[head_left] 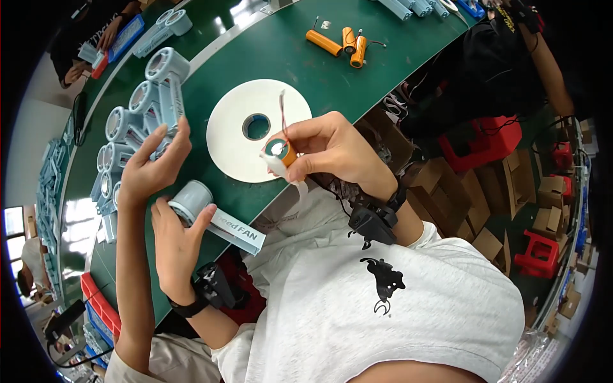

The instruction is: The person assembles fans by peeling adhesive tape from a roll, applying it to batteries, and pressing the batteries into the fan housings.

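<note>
My right hand (335, 153) pinches an orange cylindrical battery (290, 155) between thumb and fingers. Thin wires rise from the battery, and a loose strip of white tape (301, 191) hangs below its end. Lower on the left, my left hand (175, 246) grips a pale blue handheld-fan housing (236, 231) by its round head, with the straight handle pointing right. Beyond the battery a large white tape roll (223, 137) lies flat on the green table (262, 51). Another person's hand (156, 163) reaches in beside my left hand, close to a row of fan housings (143, 96).
Several orange batteries (324, 43) with wires lie at the far side of the table. More blue housings (169, 25) sit at the far left. Cardboard boxes (440, 191) and red stools (536, 254) stand on the right, where another person (485, 64) is near the table edge.
</note>
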Demonstrator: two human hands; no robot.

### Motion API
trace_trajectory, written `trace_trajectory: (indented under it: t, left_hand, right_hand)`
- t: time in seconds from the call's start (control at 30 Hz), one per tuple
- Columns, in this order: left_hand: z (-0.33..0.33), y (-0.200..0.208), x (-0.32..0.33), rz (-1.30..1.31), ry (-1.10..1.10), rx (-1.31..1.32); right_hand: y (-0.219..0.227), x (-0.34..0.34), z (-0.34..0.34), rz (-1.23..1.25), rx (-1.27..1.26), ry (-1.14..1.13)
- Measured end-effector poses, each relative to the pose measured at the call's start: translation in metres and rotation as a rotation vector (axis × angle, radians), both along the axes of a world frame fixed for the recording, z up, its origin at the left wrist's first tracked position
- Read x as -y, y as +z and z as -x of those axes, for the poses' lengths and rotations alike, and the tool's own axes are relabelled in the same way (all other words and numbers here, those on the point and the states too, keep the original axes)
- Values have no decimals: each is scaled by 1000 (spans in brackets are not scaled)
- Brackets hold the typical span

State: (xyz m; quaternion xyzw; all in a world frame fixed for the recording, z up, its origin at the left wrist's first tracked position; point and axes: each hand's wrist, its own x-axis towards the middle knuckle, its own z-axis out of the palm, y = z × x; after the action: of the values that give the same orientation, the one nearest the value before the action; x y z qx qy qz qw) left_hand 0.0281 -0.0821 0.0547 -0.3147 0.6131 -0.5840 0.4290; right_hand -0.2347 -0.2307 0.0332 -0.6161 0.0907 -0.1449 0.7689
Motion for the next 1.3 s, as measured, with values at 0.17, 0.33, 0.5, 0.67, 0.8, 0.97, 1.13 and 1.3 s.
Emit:
trace_trajectory:
  t: [0.17, 0.33, 0.5, 0.67, 0.8, 0.97, 1.13, 1.3]
  left_hand:
    - [2, -23, 0, -33, 56, 126]
    - [20, -10, -7, -201, 130, 130]
    - [117, -12, -71, 569, 788, -2124]
    - [110, -30, -67, 239, 399, -1891]
    - [108, -37, -64, 185, 407, -1780]
    - [101, -25, -67, 94, 391, -1881]
    - [86, -24, -66, -11, 260, -2136]
    - [82, -23, -55, -94, 158, -2116]
  right_hand:
    - [-17, -24, -12, -45, 19, 20]
    - [-14, -34, -13, 6, -70, 25]
    - [-10, -30, -16, 84, -15, -89]
    - [2, -26, -24, 209, 14, 1]
    - [-1, -21, -31, 112, -95, 64]
    - [-6, -17, -27, -308, -163, 202]
    - [-5, -23, -25, -81, -88, 144]
    - [1, -46, -22, 17, 98, -13]
